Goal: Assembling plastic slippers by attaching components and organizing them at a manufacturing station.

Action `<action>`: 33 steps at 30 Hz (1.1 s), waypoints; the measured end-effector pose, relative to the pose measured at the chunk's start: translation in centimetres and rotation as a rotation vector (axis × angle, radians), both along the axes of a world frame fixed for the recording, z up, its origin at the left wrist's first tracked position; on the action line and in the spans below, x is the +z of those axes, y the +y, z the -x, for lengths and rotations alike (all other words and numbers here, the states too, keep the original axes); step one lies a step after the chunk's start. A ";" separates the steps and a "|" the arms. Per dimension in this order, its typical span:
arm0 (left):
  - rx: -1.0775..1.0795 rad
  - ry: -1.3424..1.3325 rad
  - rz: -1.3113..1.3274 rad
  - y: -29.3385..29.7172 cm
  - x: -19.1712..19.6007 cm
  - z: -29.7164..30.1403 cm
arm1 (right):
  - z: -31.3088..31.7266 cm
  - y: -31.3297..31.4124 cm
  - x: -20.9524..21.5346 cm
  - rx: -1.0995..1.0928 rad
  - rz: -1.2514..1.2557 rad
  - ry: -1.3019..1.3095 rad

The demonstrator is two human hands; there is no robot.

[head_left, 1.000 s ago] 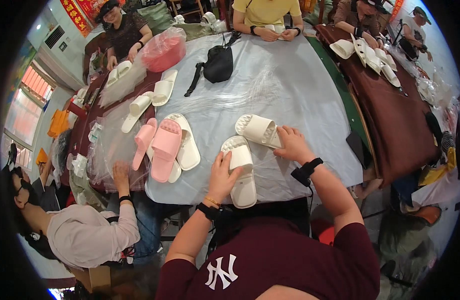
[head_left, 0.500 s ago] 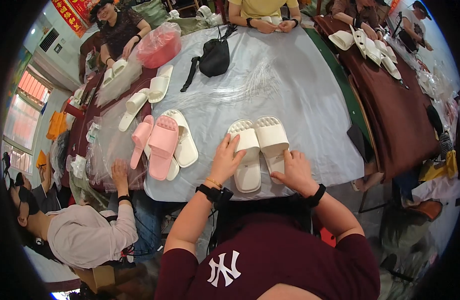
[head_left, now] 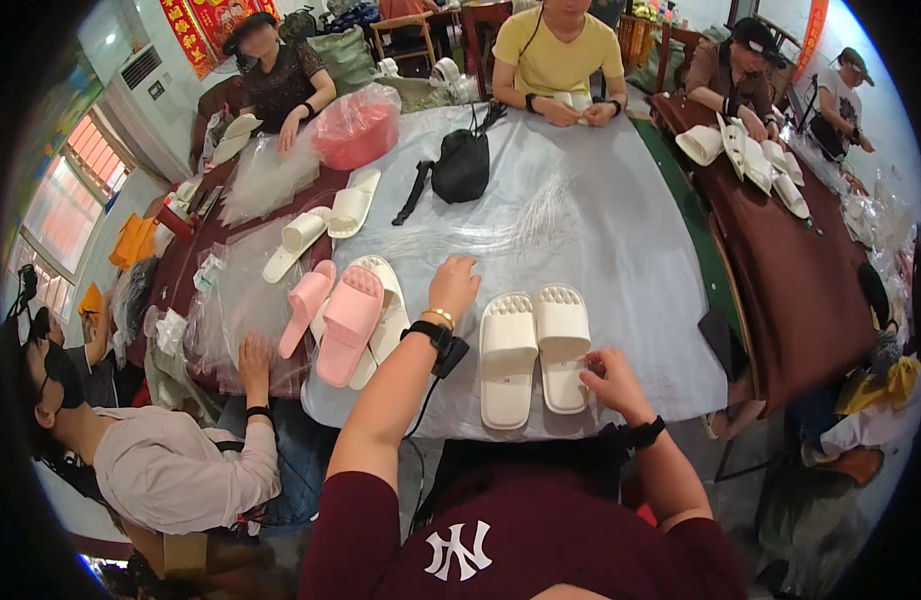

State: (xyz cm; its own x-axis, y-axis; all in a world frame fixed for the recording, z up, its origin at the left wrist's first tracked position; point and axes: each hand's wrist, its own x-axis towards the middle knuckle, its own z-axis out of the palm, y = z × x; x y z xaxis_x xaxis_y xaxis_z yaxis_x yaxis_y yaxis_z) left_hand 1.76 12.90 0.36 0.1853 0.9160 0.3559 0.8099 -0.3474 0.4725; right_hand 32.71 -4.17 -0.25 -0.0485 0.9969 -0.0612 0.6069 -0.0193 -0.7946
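Observation:
A pair of white slippers, the left one (head_left: 508, 365) and the right one (head_left: 564, 350), lies side by side on the sheet-covered table in front of me, toes pointing away. My right hand (head_left: 617, 385) is beside the right slipper's heel, thumb and fingers apart, fingertips at its edge. To the left of the pair, my left hand (head_left: 453, 288) hovers over the table, holding nothing; its fingers are partly foreshortened. Left of that hand, a pink slipper (head_left: 351, 325) rests on white slippers (head_left: 389, 335), with another pink slipper (head_left: 308, 308) leaning alongside.
Further off are two white slippers (head_left: 352, 208), a black bag (head_left: 460, 170) and a red basin in clear plastic (head_left: 355, 130). Clear bags (head_left: 240, 285) cover the left table, near a co-worker's hand (head_left: 253, 365). More white slippers (head_left: 745, 155) lie on the brown right-hand table.
My left hand has left the left slipper and moved forward and left. My right hand has slid back off the right slipper's strap toward its heel. The view has tilted up.

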 end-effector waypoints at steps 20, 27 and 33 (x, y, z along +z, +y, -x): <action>0.103 -0.239 -0.168 5.3 -0.6 0.3 | -1.1 0.5 -3.9 0.043 0.100 0.124; 0.018 -1.060 -0.135 2.2 14.0 -0.3 | -1.5 0.5 -3.3 -0.125 0.097 0.344; -0.156 -0.325 -0.267 -6.2 15.9 -2.8 | 1.0 -1.7 5.9 -0.160 -0.412 0.283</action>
State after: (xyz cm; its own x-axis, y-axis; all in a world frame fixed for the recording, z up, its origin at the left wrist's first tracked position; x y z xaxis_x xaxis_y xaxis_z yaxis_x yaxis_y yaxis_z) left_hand 4.56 6.71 16.22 0.1538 0.7539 0.6387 0.5624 -0.5983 0.5707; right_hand 31.69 -5.89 5.61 0.1488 0.9317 0.3313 0.3824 0.2548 -0.8882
